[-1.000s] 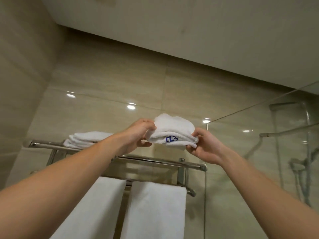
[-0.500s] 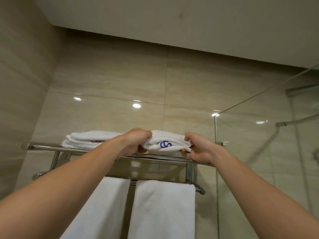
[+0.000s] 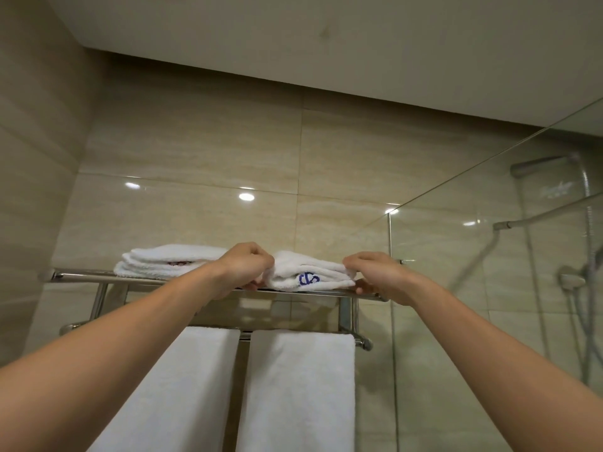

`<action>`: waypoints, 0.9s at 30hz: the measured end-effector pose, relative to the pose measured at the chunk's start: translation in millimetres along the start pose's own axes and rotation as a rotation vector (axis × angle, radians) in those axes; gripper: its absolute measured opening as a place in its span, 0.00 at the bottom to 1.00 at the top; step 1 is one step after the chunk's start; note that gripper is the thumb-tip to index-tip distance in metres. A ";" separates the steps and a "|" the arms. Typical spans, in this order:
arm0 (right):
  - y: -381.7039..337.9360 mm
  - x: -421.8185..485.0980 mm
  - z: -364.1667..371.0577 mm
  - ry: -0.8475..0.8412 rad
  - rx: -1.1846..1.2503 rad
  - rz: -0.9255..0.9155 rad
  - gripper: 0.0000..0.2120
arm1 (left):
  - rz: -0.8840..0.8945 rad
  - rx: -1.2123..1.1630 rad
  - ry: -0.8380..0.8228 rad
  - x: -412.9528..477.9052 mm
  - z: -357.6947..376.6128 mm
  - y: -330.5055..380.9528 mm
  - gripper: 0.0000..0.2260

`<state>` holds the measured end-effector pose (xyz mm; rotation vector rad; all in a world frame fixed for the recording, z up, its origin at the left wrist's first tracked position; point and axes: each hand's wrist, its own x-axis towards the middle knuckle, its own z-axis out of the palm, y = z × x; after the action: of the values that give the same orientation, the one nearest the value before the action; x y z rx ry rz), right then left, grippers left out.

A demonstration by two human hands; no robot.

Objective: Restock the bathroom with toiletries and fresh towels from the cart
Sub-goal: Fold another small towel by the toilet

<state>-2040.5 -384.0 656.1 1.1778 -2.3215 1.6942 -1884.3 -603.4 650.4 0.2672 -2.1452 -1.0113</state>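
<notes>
Clamps left hand (image 3: 243,269) and right hand (image 3: 380,275) on towel (image 3: 310,272) ends, mid-frame; risks tugging it off front of rack (image 3: 81,275) on release.

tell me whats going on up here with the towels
A person grips the folded white towel with the blue logo at both ends, left hand on its left end and right hand on its right. It sits on the right part of the chrome shelf. A second folded towel lies beside it to the left, and two hanging towels drape from the bar below.
</notes>
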 end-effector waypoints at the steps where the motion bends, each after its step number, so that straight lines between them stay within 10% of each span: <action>1: 0.9 -0.1 -2.1 0.034 -0.058 -0.029 0.04 | 0.030 0.028 0.018 -1.0 0.6 0.1 0.06; 18: 0.8 6.2 39.6 -0.053 -0.312 -0.305 0.13 | 0.213 0.398 -0.115 0.2 15.1 -6.6 0.19; 22: -9.2 -5.6 42.7 -0.063 -0.454 -0.324 0.13 | 0.219 0.472 -0.206 -13.9 8.5 -4.6 0.37; 27: -20.1 -29.1 54.5 -0.036 -0.629 -0.348 0.24 | 0.239 0.527 -0.182 -31.4 -12.8 -11.3 0.28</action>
<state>-1986.9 -415.6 637.4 1.3494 -2.2289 0.7515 -1854.5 -603.8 630.7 0.1632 -2.5134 -0.3324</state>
